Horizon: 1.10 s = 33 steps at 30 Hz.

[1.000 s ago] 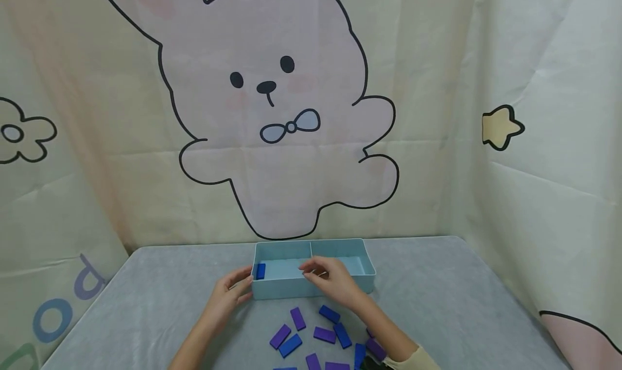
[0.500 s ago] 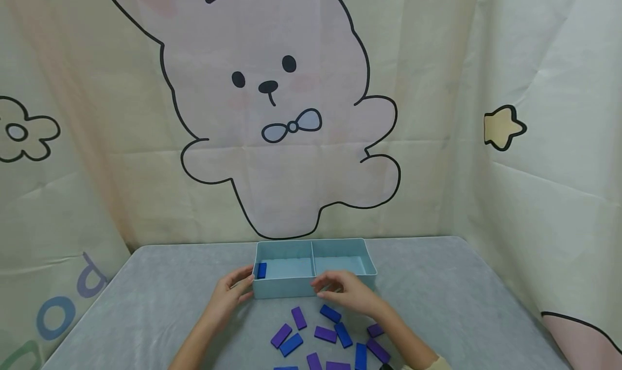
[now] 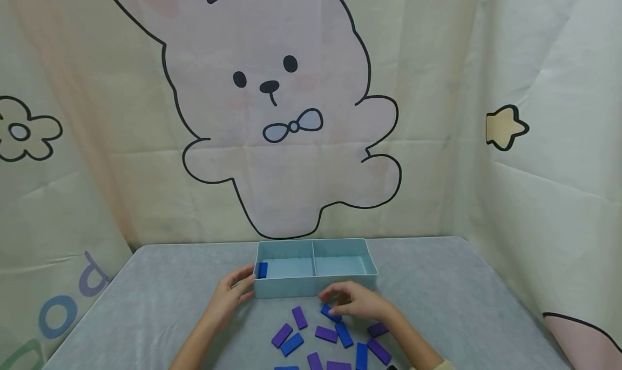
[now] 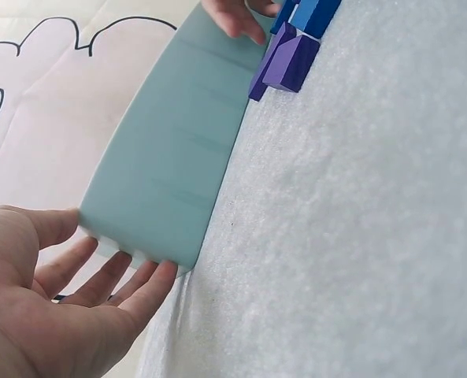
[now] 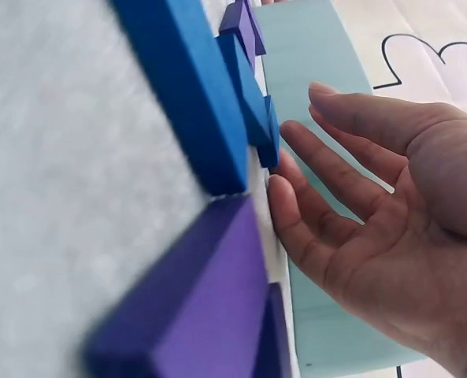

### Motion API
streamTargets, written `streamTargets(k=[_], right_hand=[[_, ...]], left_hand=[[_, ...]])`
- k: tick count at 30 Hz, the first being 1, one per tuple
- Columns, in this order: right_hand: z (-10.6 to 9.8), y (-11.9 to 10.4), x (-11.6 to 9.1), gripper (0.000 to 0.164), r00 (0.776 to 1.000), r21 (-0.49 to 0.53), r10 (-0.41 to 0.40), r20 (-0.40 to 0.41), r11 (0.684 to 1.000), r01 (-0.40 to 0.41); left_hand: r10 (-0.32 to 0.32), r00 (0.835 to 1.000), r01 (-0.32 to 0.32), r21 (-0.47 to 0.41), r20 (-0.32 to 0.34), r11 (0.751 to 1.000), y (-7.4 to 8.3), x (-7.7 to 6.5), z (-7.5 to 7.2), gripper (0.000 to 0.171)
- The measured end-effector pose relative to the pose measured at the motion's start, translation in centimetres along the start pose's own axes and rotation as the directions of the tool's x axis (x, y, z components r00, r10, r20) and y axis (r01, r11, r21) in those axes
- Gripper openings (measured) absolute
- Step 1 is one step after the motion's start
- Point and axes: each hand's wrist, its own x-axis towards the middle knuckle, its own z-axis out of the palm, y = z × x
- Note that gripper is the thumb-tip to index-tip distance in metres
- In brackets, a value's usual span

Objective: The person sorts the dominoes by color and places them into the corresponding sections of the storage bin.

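Note:
A light teal two-compartment box point(image 3: 291, 289) stands at the back of the table with one blue block point(image 3: 263, 270) inside its left compartment, against the left wall. My left hand point(image 3: 225, 300) rests its fingertips on the box's left end; the left wrist view shows the fingers point(image 4: 150, 295) spread along that end. In front of the box, my right hand point(image 3: 362, 301) hovers low over a blue block point(image 3: 335, 318), thumb and fingers parted. From the right wrist, a gap shows between the right thumb point(image 5: 359, 110) and the fingers, with no block in it.
Several blue and purple blocks lie scattered in front of the box, such as a purple block point(image 3: 326, 334) and a blue block point(image 3: 291, 344). More blocks reach the near edge of the view. A patterned curtain point(image 3: 427, 186) hangs behind the grey cloth-covered table point(image 3: 184, 267).
My right hand has come out from over the box's divider, moving down and toward me to a blue block in front. My left hand stays at the box's left end.

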Motion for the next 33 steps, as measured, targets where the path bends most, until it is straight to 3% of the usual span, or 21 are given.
streamTargets(k=[15,33], right_hand=[[-0.7,2.3,-0.4,0.043,0.993,0.123,0.018,0.119,0.992,-0.032],[-0.7,3.0,-0.5,0.041,0.997,0.134,0.025,0.07,0.99,-0.034]], left_hand=[[-0.002,1.0,0.002,0.0,0.0,1.0,0.1,-0.1,0.1,0.047],[-0.002,1.0,0.002,-0.001,0.003,1.0,0.2,-0.2,0.2,0.047]])
